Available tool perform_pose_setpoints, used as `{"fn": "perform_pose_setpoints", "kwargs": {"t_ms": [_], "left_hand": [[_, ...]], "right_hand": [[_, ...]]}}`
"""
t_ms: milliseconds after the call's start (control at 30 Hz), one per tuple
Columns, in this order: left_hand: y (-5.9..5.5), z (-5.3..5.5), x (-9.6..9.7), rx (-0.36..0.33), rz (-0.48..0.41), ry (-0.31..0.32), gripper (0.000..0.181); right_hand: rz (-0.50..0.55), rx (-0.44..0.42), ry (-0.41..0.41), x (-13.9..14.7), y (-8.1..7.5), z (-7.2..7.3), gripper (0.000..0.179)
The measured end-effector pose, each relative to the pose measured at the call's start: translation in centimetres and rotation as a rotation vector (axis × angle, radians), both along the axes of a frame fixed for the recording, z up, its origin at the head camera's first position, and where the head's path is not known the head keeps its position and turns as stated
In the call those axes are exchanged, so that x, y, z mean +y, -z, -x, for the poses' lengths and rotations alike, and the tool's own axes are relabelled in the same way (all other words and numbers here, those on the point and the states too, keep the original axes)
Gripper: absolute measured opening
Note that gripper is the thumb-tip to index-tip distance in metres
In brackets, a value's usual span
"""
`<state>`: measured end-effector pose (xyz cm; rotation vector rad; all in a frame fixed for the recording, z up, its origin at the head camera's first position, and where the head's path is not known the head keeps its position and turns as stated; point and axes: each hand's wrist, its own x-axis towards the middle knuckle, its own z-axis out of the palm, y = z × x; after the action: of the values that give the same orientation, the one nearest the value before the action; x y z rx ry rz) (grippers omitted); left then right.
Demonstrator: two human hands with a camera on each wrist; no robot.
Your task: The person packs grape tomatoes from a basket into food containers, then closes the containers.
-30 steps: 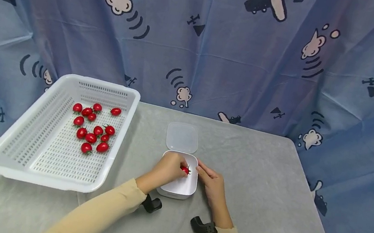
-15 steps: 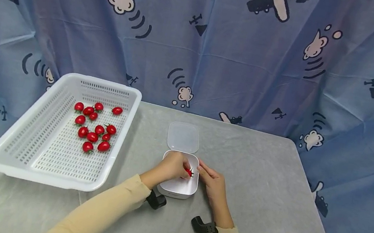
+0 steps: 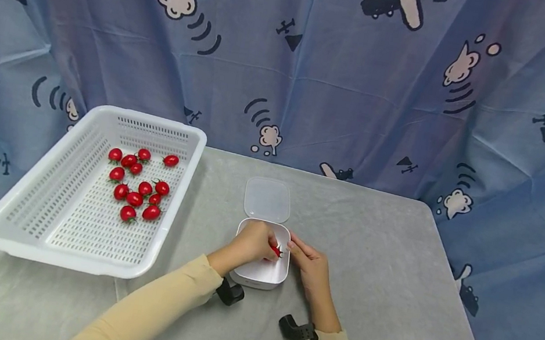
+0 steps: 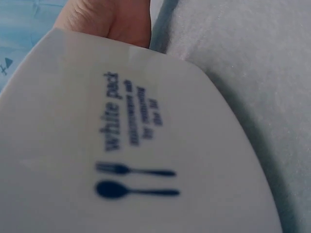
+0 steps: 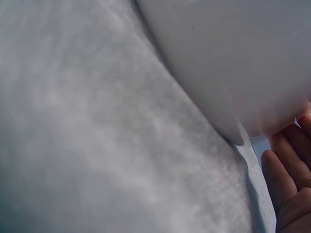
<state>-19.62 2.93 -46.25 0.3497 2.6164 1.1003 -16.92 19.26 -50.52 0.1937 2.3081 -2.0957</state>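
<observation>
My left hand [image 3: 252,241] reaches down into a small white plastic food box [image 3: 261,282] and pinches a red cherry tomato [image 3: 277,251] with a green stem, inside the walls. The rest of the box floor near the fingers is partly hidden by this hand. My right hand [image 3: 310,265] lies along the box's right side, its extended fingers touching the wall near the rim. Printed letters, a fork and a spoon mark the box wall [image 4: 58,145] in the left wrist view. In the right wrist view, the right fingers [image 5: 286,160] are by the box's lower wall.
To the left stands a large white slotted basket [image 3: 47,264] with several cherry tomatoes [image 3: 134,199] in it. Just behind the box lies a translucent square lid [image 3: 268,199]. A grey cloth covers the table [image 3: 376,256], and a blue patterned curtain [image 3: 329,73] hangs behind.
My left hand, with the cherry tomato between its fingers, has shifted slightly rightward inside the box. The right hand stays at the box's side, and the whole view has moved a little.
</observation>
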Motion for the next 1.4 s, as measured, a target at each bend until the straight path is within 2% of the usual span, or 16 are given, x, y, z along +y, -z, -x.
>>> {"fn": "perform_pose_setpoints", "kwargs": {"t_ms": [367,467,567,700,867,1033,1267,1400], "left_hand": [[0.2,0.0,-0.2,0.017,0.002,-0.005,0.018],[-0.2,-0.1,-0.5,0.034,-0.006,-0.005,0.022],[-1.2,-0.4,-1.0,0.056,-0.031,-0.015,0.027],[-3.1,-0.9,-2.2,0.078,-0.099,-0.031,0.030],[-4.9,-1.8,-3.9,0.041,-0.228,-0.052,0.030],[-6.0,-3.0,-4.8,-0.014,-0.329,-0.071,0.032],[-7.3,-4.1,-6.4,-0.054,-0.389,-0.137,0.034],[-8.2,-4.4,-7.6,-0.060,-0.412,-0.143,0.033]], "right_hand": [[-0.001,0.017,-0.005,-0.3,0.0,0.0,0.034],[0.002,0.025,-0.003,-0.3,0.1,0.1,0.034],[-0.011,0.026,0.003,-0.3,0.2,0.2,0.035],[-0.034,0.019,0.014,-0.3,0.1,0.3,0.035],[-0.033,0.008,-0.002,-0.2,0.0,0.3,0.036],[-0.034,-0.008,0.019,0.1,0.2,0.1,0.037],[-0.038,0.007,0.028,0.1,0.4,0.0,0.036],[-0.021,0.012,0.028,0.0,0.4,0.0,0.036]]}}
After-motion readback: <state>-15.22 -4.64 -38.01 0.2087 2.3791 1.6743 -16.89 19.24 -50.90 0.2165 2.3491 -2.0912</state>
